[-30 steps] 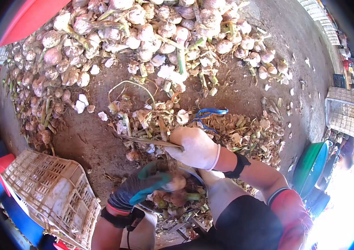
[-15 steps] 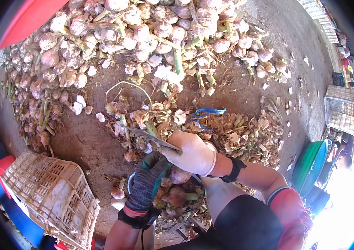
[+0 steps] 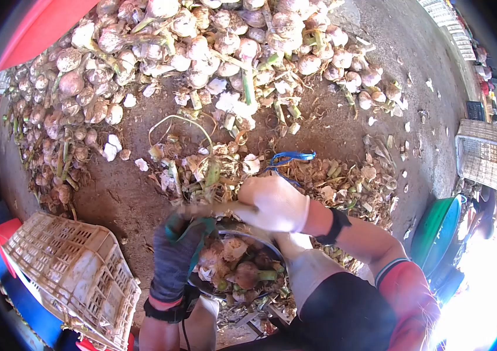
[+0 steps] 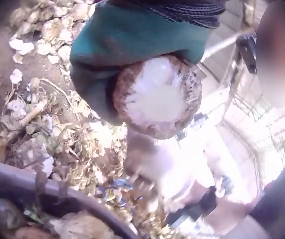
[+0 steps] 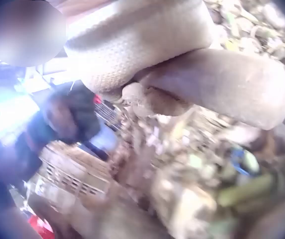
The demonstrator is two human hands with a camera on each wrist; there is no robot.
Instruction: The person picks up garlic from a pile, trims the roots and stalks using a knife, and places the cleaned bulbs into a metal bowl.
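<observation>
My left hand (image 3: 177, 251), in a dark grey and teal glove, grips a garlic bulb (image 4: 157, 97) whose pale, flat-cut face shows in the left wrist view. With the white-gloved right hand (image 3: 275, 203) I hold a knife (image 5: 222, 84) that has a broad, round-tipped blade. In the head view the blurred blade points left, overlapping the top of the left glove. A dark basin (image 4: 57, 191) stands between my knees below the hands, with several garlic bulbs (image 3: 247, 275) in it. A green stalk piece (image 3: 212, 174) shows just beyond the blade.
A large heap of garlic bulbs (image 3: 201, 50) spreads across the floor ahead. Cut stalks and dry skins (image 3: 342, 187) lie nearer, with a blue strap (image 3: 292, 156) among them. A dirty plastic crate (image 3: 76, 251) stands at left; a green tub (image 3: 433, 234) is at right.
The left hand has moved from over the basin out to its left side, near the blade. The knife has swung from slanting up-left to nearly level. Bulbs in the basin are now more exposed.
</observation>
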